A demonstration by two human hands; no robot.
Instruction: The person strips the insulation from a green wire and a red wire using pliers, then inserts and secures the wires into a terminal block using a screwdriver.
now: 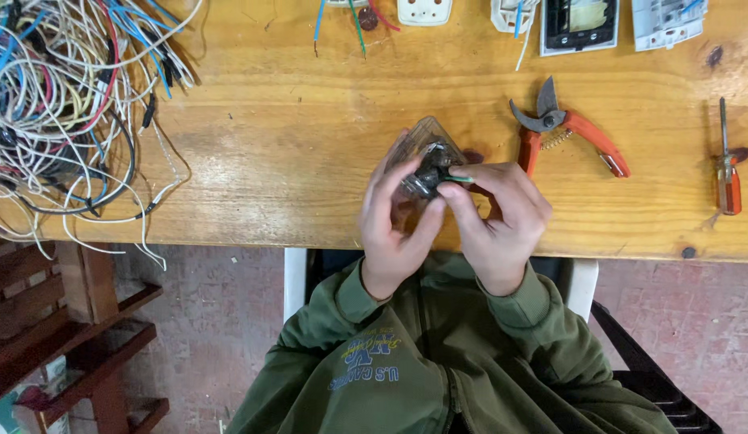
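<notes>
Head view: a wooden table [309, 120] is seen from above, with both hands raised over its near edge.
Left hand [394, 229]: curled closed around a small clear plastic part [422, 145], which is gripped from the left side with fingers and thumb.
Right hand [502, 217]: closed in a pinch on a dark metal fitting [428, 175] seated in the clear part; a short green wire end [461, 179] is seen at the fingertips.
Held part: kept between the two hands, just above the table's front edge, near the middle of the view.
Wire bundle [60, 104]: a tangle of white, blue, red and black wires is laid at the table's left end.
Pruning shears [567, 133]: orange-handled, laid just right of the hands, with the blades pointed away.
Screwdriver [727, 173]: orange-handled, laid at the far right, well apart from the hands.
Far edge: white switch plates [426, 11], a dark-framed rectangular module [579, 24] and a white flat package [667, 20] are lined up, each partly cut off.
Sleeves: dark green, with a blue and yellow printed patch [366, 366] on the chest.
</notes>
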